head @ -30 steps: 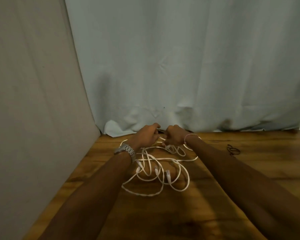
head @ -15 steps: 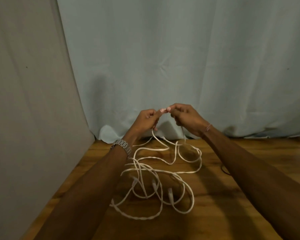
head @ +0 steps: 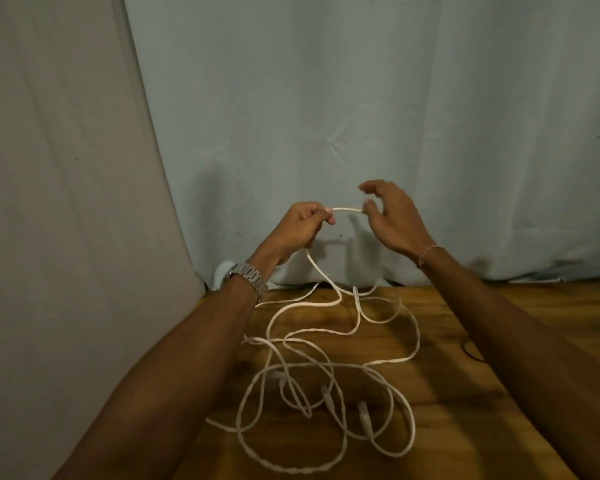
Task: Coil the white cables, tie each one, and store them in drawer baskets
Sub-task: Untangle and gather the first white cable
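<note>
A tangle of white cables [head: 326,375] with small plugs lies in loose loops on the wooden table [head: 482,410]. One strand rises from the pile into my left hand [head: 300,226], which grips it in curled fingers above the table's far edge. A short end of that cable [head: 347,209] sticks out to the right of my left fist. My right hand [head: 392,220] hovers just right of it, fingers spread and loosely bent, its fingertips at the cable's tip; the forefinger and thumb are apart.
A pale blue curtain [head: 361,116] hangs close behind the table. A beige cloth [head: 66,202] covers the left side. A thin dark loop [head: 471,355], perhaps a tie, shows on the table beside my right forearm. No drawer baskets are in view.
Both hands rose from the table with the cable. My hands, which met at one point half a second ago, have drawn apart, and my right hand has opened.
</note>
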